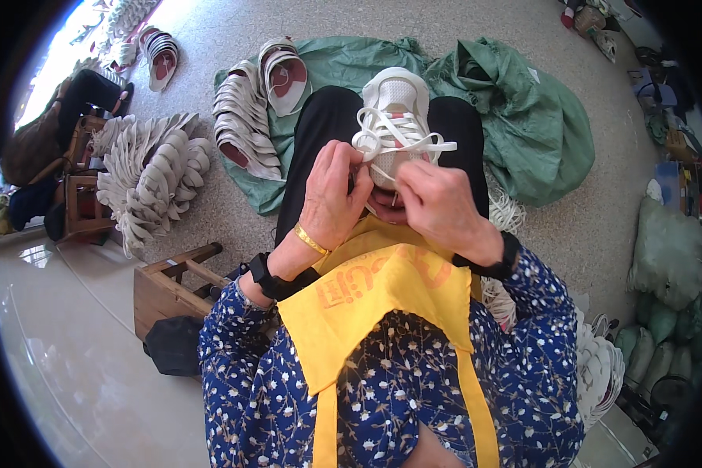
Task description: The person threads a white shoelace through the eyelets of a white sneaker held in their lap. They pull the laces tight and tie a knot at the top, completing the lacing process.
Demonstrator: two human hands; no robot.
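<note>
A white sneaker upper [396, 95] with a pink tongue area lies between my knees, its toe or heel end pointing away from me. A white shoelace [394, 143] crosses over it in a loose bow with loops on both sides. My left hand [337, 195] is closed at the left edge of the opening, its thumb and fingers pinched by the lace. From the right, my right hand [443, 204] bends over the near part, fingertips pressed together on a lace strand. What lies under the curled fingers is partly hidden.
Stacked shoe uppers [246, 117] lie on green sheeting [351, 58]. More uppers [156, 171] are heaped at left, near a wooden stool [171, 285]. A green sack [534, 129] sits at right, with white laces [505, 212] beside my right knee. A seated person [86, 105] is partly visible far left.
</note>
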